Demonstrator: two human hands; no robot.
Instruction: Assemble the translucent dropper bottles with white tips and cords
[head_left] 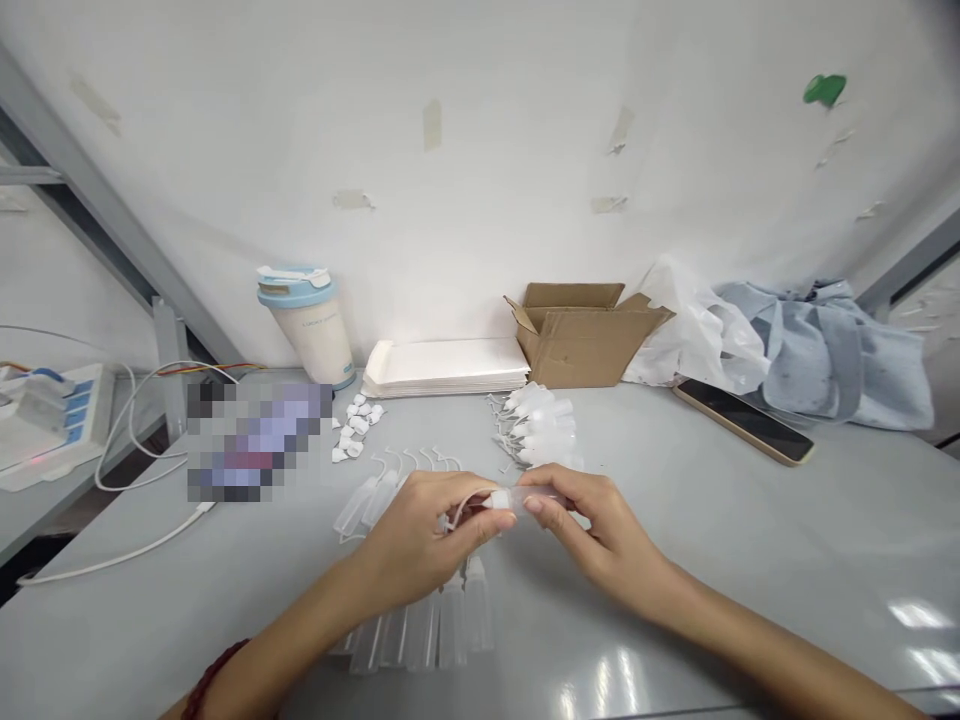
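Note:
Between my two hands is a small translucent squeeze bottle (536,494) with a white nozzle cap (501,499) and a thin cap strap. The fingers of my left hand (427,530) pinch the cap end. My right hand (600,520) grips the clear body. Several similar bottles (454,625) lie in a row below my left hand, and others with straps (360,505) lie behind it, partly hidden. A pile of bottles with white caps (544,425) sits beyond my hands. Loose small white caps (358,425) are scattered to its left.
At the back stand a tumbler (319,325), a stack of white envelopes (457,365) and an open cardboard box (585,345). Rightward are a plastic bag (697,330), a phone (742,420) and a blue cloth bag (855,350). A white cable (127,560) crosses the left side.

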